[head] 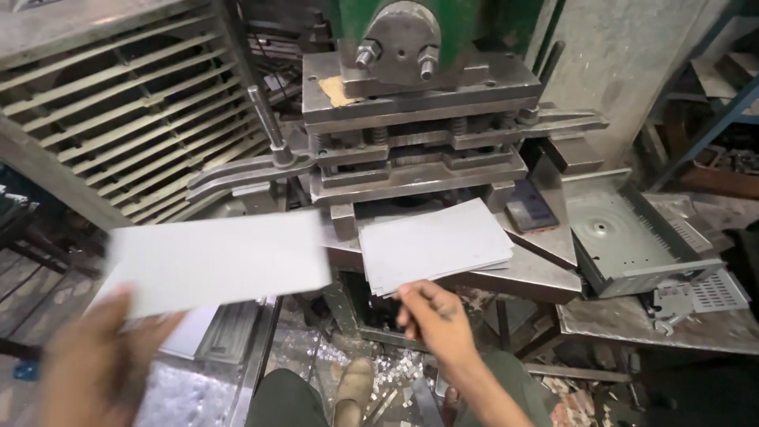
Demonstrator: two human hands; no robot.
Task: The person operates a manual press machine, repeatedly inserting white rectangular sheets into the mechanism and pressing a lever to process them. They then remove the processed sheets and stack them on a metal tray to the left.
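The stack of grey sheets [433, 245] lies on the slanted steel surface [531, 273] below the press, its long axis running left to right and its near left corner jutting past the surface's front edge. The right hand [431, 316] sits just under that overhanging corner, fingers [413, 294] curled narrow and their tips touching or almost touching the lowest sheets; whether they already pinch one I cannot tell. So the stack lies up and slightly right of those fingers, much nearer this hand than the other. The left hand [99, 360], blurred, is well apart at the lower left, holding a single grey sheet [217, 262] by its near left corner, with the sheet's long side reaching right toward the press die [415, 150]. Beside the surface's right edge rests a punched metal tray [632, 237]; metal scraps [395, 372] litter the floor near a shoe [352, 387].
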